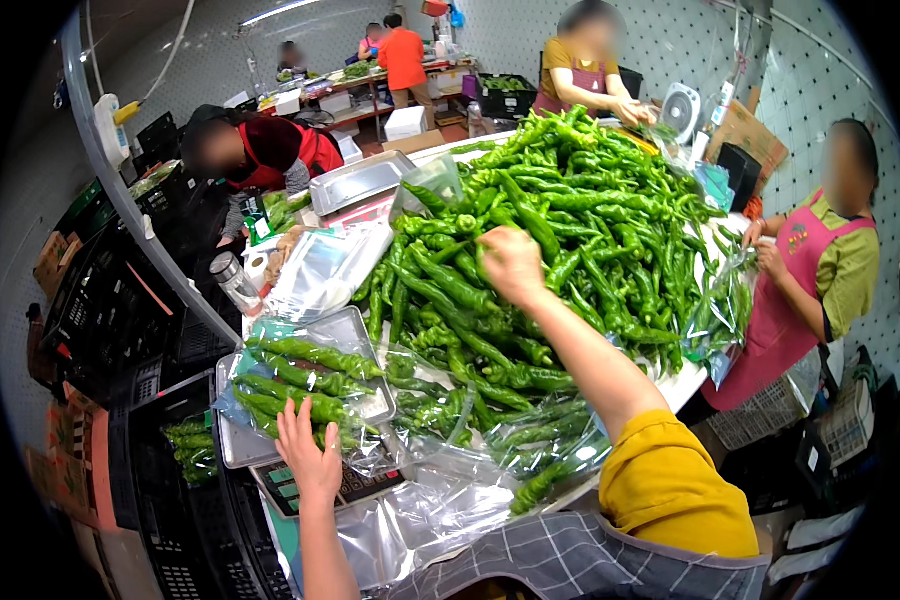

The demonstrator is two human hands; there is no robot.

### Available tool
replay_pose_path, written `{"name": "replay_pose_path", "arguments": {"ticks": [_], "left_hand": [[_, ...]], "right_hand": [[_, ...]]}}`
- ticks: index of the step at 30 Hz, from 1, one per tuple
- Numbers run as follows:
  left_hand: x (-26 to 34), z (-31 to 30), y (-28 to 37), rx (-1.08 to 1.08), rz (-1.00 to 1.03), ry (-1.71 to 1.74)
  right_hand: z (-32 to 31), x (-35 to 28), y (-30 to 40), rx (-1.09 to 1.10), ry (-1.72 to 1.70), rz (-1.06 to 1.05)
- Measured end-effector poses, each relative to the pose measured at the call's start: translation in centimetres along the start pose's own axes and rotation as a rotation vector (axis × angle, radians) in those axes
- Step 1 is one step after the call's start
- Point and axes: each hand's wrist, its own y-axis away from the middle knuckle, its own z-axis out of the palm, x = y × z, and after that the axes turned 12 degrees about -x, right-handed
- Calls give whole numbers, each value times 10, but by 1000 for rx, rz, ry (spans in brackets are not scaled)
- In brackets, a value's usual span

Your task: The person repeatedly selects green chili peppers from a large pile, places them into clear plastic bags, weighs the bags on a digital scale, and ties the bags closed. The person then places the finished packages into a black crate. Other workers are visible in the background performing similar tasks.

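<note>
My left hand (311,454) has its fingers spread at the near edge of a clear plastic bag of long green peppers (300,379). That bag lies on the metal tray (232,450) of a weighing scale, whose keypad (367,487) shows below the tray. Over the big heap of long green peppers (487,322), my right hand (511,262) is curled against the peppers. Its fingertips are partly hidden, so whether it grips one cannot be told. Between my hands, more clear bags with peppers (427,397) rest along the front of the heap.
Clear film (435,525) covers the near table edge. Flat plastic bags (330,262), a glass jar (234,281) and another metal tray (360,182) lie left. Black crates (180,517) stand below. Co-workers flank the table: one (817,262) at right holds a pepper bag (724,307).
</note>
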Motion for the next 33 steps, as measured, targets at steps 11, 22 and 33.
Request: {"name": "replay_pose_path", "arguments": {"ticks": [11,22,33], "left_hand": [[-2,4,-2,18,22,1],[22,-4,13,203,193,98],[60,-22,44,239,485,252]], "right_hand": [[-26,155,-4,-450,-116,670],[-22,48,-7,64,-20,102],[73,-211,-1,-846,-435,-308]]}}
